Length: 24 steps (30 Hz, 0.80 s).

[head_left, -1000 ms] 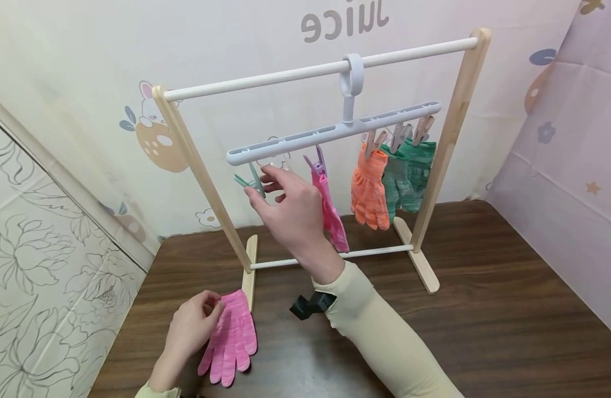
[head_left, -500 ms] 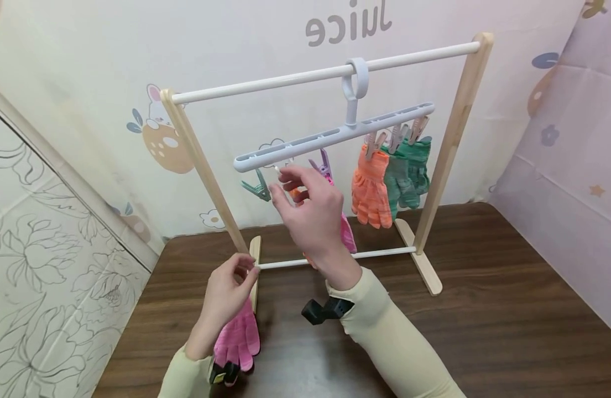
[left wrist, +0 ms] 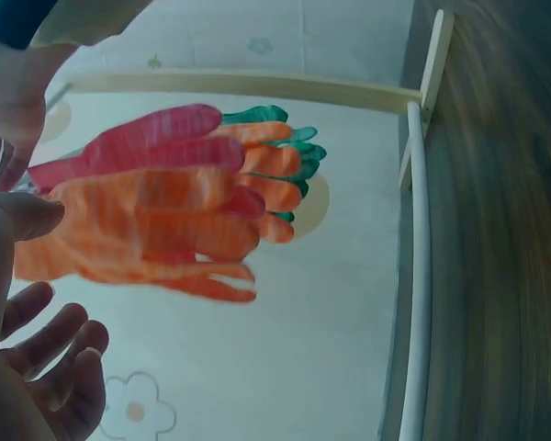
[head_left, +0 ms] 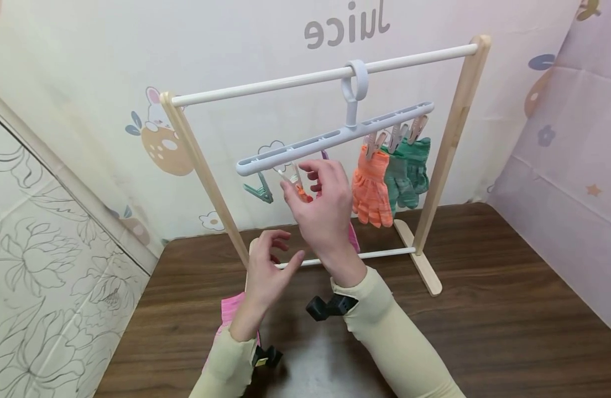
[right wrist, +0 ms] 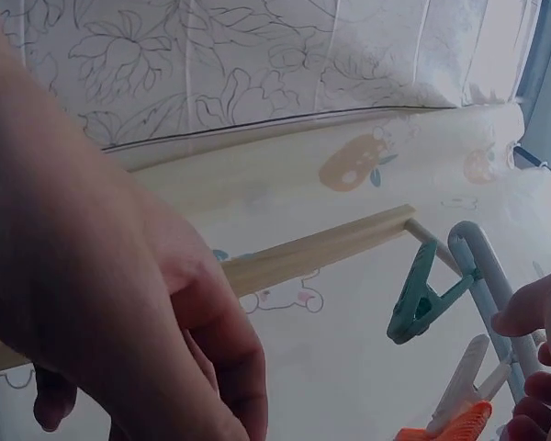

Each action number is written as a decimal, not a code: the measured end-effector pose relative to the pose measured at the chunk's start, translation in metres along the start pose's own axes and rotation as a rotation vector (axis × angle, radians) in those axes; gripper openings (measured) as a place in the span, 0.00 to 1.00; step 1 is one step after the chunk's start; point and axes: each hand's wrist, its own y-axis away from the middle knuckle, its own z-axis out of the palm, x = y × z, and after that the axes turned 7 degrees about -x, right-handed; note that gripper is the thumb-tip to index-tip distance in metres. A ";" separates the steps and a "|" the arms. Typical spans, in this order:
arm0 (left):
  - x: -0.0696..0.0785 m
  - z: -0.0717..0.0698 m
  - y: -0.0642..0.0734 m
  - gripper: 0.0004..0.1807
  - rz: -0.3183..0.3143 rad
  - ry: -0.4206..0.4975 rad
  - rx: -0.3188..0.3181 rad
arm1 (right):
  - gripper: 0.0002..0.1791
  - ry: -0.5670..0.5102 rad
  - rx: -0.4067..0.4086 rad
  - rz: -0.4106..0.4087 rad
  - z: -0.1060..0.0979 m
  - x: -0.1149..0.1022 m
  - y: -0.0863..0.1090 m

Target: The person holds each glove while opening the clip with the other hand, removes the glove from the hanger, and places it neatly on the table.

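My right hand [head_left: 325, 210] is raised under the left half of the grey hanger [head_left: 315, 145], fingers loosely bent and apart. Right beside it hangs a white clothespin [right wrist: 457, 384], biting the cuff of an orange glove [left wrist: 147, 220]. In the head view that hand covers most of this glove. Lower down, my left hand [head_left: 267, 271] has its fingers spread, near the hanging orange glove and holding nothing. A pink glove [head_left: 231, 307] lies on the table, partly hidden by the left forearm. At the hanger's left end a teal clothespin [head_left: 260, 190] hangs with nothing clipped in it.
Another pink glove [head_left: 354, 239] hangs behind the right hand. Further right hang an orange glove [head_left: 371, 190] and green gloves [head_left: 417, 171] on clothespins. The hanger hooks over the white rail [head_left: 265, 85] of a wooden stand [head_left: 449, 149] on the dark table [head_left: 504, 309].
My left hand has left the pink glove on the table and moved up and right. The right hand has shifted right, away from the teal clothespin, leaving the white one in sight.
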 end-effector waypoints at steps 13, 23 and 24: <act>0.009 0.020 -0.020 0.26 0.056 0.003 0.084 | 0.23 0.178 -0.035 0.031 0.007 -0.004 -0.002; 0.011 0.023 -0.025 0.24 0.095 0.041 0.101 | 0.20 0.258 -0.086 0.072 0.014 -0.001 -0.011; 0.011 0.024 -0.025 0.24 0.097 0.049 0.096 | 0.19 0.271 -0.091 0.073 0.015 0.000 -0.012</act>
